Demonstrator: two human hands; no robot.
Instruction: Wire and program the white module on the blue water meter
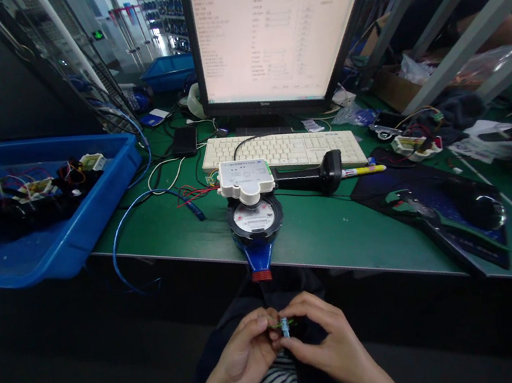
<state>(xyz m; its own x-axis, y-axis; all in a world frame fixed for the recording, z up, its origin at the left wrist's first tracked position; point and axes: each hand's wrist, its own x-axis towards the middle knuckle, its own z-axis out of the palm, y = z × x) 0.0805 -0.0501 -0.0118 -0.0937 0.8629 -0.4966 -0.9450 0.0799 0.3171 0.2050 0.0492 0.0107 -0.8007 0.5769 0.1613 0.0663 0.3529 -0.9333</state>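
Observation:
Over my lap, below the table edge, both hands meet around a small light-blue connector [284, 327]. The thumb and index finger of my right hand [328, 337] are closed on it. Beside it, my left hand [249, 351] pinches what looks like a thin green wire [276, 326] running to the connector; the far end is hidden by the fingers. Straight ahead, a blue water meter [259, 253] with a black ring and round dial lies at the table edge, its red threaded end toward me. A white module box [246, 178] with red wires rests behind the dial.
A blue bin [64, 258] with wired meter parts stands at the left. Behind the meter are a keyboard [278, 150], a monitor [277, 29], a black handheld scanner [327, 172] and a yellow marker [366, 170]. Green-handled pliers [461, 228] lie at the right. A blue cable [117, 262] hangs over the edge.

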